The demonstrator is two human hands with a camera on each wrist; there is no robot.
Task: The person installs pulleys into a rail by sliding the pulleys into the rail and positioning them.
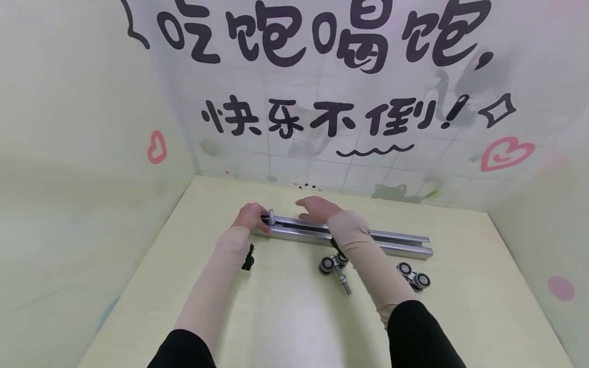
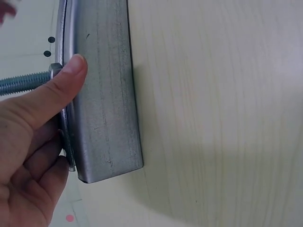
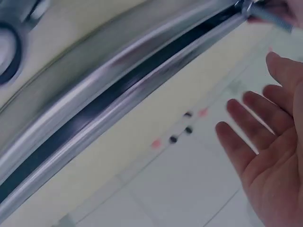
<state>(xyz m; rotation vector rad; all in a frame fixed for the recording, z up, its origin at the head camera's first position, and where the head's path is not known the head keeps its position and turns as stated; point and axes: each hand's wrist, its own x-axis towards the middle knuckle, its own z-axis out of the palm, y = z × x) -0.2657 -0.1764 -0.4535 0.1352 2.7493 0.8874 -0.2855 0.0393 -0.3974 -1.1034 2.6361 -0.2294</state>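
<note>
A slotted metal rail [image 1: 296,234] lies across the table. My left hand [image 1: 250,216] grips its left end, the thumb [image 2: 64,85] pressed against the rim and the other fingers curled at the slotted side. Beside that thumb a threaded bolt [image 2: 23,84] with a nut sticks out of the slot; in the head view it stands upright. Whatever it joins to inside the rail is hidden. Over the middle of the rail hovers my right hand [image 1: 318,208], fingers spread and holding nothing; the right wrist view shows its palm [image 3: 279,170] apart from the rail.
In front of the rail lies a roller trolley [image 1: 340,271] with a threaded stem, partly behind my right forearm. Another roller trolley [image 1: 414,276] is farther right. A printed curtain [image 1: 313,148] hangs behind the pale wooden table [image 1: 285,317].
</note>
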